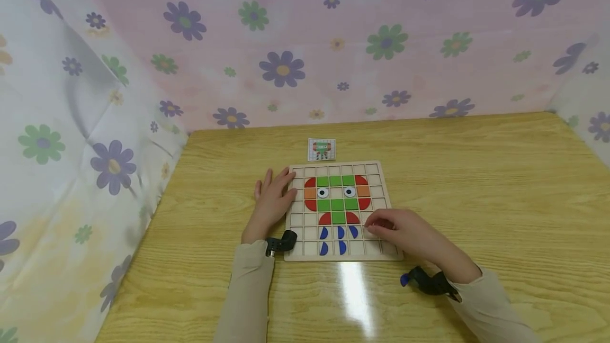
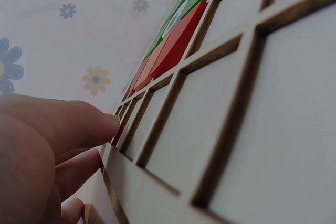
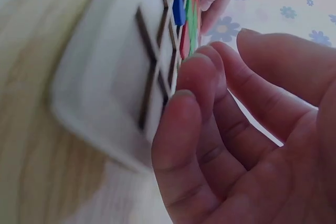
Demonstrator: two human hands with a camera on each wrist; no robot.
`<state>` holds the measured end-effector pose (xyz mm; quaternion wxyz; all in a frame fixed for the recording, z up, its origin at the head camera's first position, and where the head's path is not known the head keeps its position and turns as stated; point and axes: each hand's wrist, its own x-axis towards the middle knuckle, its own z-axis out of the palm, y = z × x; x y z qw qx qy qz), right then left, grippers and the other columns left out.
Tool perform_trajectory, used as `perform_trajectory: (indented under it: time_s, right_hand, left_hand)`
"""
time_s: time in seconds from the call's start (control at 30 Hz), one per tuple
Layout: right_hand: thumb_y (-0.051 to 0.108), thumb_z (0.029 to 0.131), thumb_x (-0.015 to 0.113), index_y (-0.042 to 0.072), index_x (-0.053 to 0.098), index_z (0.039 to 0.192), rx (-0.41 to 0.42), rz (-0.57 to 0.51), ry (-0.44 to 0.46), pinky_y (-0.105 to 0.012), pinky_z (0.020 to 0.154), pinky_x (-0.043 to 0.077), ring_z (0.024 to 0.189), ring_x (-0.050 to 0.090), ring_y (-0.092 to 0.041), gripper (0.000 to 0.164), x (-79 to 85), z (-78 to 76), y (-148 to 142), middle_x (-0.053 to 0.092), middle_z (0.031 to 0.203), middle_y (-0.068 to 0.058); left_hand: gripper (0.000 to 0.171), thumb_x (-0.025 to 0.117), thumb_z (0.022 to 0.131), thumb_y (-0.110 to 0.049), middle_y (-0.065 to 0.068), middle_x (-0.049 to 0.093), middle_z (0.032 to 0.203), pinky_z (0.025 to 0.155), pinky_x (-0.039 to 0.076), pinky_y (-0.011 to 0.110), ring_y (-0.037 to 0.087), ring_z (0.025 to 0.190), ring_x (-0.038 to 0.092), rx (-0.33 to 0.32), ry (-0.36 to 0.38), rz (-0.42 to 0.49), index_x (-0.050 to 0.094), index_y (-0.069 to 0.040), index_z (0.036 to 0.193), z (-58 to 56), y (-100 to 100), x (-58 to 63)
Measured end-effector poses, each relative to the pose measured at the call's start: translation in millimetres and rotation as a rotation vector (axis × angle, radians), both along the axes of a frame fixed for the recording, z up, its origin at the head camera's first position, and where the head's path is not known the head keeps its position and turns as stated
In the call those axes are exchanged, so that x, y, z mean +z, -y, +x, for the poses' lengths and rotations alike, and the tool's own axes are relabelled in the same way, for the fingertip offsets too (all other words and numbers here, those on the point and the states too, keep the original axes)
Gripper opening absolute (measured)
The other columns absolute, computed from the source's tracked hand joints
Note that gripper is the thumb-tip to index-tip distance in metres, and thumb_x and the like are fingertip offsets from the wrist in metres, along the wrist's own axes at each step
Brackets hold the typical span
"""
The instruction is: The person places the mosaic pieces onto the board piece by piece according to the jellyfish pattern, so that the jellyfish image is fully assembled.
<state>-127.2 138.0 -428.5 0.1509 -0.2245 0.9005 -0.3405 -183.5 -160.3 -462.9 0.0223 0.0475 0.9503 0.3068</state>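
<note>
A square wooden grid board (image 1: 296, 250) lies on the table, with flat coloured pieces set in its cells. They form a face of green squares (image 1: 337, 205), red quarter-rounds (image 1: 311, 205), orange squares (image 1: 364, 191) and two eye pieces (image 1: 323, 192). Below them sit several blue half-round pieces (image 1: 340, 232). My left hand (image 1: 274, 197) touches the board's left edge, fingers extended. Over the right side of the board hovers my right hand (image 1: 405, 229), close to the rightmost blue piece. In the right wrist view its fingers (image 3: 176, 135) are loosely bent, thumb apart, with nothing between them.
A small printed card (image 1: 321, 149) with a matching face pattern lies just behind the board. Flowered cloth (image 1: 281, 69) hangs along the back and sides of the wooden table (image 1: 476, 184). Each wrist wears a black camera (image 1: 425, 281).
</note>
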Motion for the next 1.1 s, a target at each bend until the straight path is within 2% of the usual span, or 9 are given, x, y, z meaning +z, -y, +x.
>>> perform_trajectory:
  time_s: [0.23,0.37,0.5,0.67,0.9,1.0,1.1]
  right_hand:
    - [0.030,0.087,0.057,0.020,0.063,0.088,0.028,0.016,-0.001,-0.022,0.058,0.041,0.065,0.047,-0.007,0.012,-0.1,6.7,-10,0.058,0.076,0.011]
    - [0.028,0.087,0.057,0.020,0.062,0.086,0.022,0.034,0.024,-0.022,0.057,0.039,0.063,0.046,-0.006,0.010,0.9,12.2,-17,0.055,0.072,0.010]
    - [0.033,0.088,0.054,0.022,0.061,0.084,0.029,0.047,0.063,-0.021,0.057,0.039,0.062,0.046,-0.004,0.013,0.5,18.9,-27,0.054,0.069,0.011]
    - [0.040,0.087,0.052,0.025,0.060,0.083,0.068,0.032,0.074,-0.021,0.058,0.041,0.063,0.048,-0.002,0.017,-3.8,27.6,-38,0.055,0.070,0.014]
    - [0.036,0.084,0.059,0.024,0.061,0.088,0.153,-0.015,0.105,-0.021,0.055,0.041,0.062,0.048,-0.002,0.012,-6.3,34.3,-48,0.054,0.070,0.014]
    - [0.037,0.083,0.060,0.024,0.060,0.090,0.183,0.008,0.100,-0.021,0.056,0.041,0.063,0.047,-0.001,0.015,-4.0,36.5,-50,0.052,0.072,0.015]
    - [0.041,0.080,0.061,0.026,0.060,0.091,0.204,0.051,0.053,-0.020,0.056,0.039,0.065,0.044,0.000,0.018,-3.5,40.3,-48,0.048,0.075,0.017]
  left_hand:
    - [0.044,0.047,0.090,-0.031,-0.008,0.028,0.143,0.101,-0.006,0.048,0.025,0.135,0.002,0.000,-0.001,-0.001,0.043,-0.024,0.133,-0.9,0,-0.3]
    - [0.044,0.047,0.090,-0.031,-0.008,0.028,0.143,0.101,-0.005,0.048,0.026,0.135,0.002,-0.002,-0.006,0.001,0.044,-0.024,0.133,-1.6,-2,0.2]
    - [0.044,0.048,0.090,-0.031,-0.007,0.029,0.143,0.102,-0.006,0.048,0.027,0.135,0.002,-0.001,-0.009,0.003,0.044,-0.023,0.133,-1.2,-2,0.8]
    - [0.044,0.047,0.090,-0.031,-0.006,0.028,0.143,0.101,-0.006,0.049,0.027,0.135,0.002,-0.002,-0.008,-0.002,0.043,-0.023,0.133,-1.3,0,1.2]
    - [0.044,0.048,0.090,-0.030,-0.006,0.028,0.143,0.101,-0.007,0.049,0.027,0.135,0.001,-0.004,-0.004,-0.003,0.043,-0.022,0.133,-1.6,0,1.9]
    - [0.044,0.048,0.090,-0.030,-0.005,0.028,0.143,0.101,-0.006,0.049,0.028,0.135,0.001,0.001,0.003,0.004,0.044,-0.022,0.133,0.1,-1,1.9]
    - [0.044,0.048,0.090,-0.030,-0.005,0.029,0.143,0.101,-0.006,0.049,0.027,0.135,0.002,-0.002,-0.003,0.005,0.044,-0.022,0.133,1.0,0,2.0]
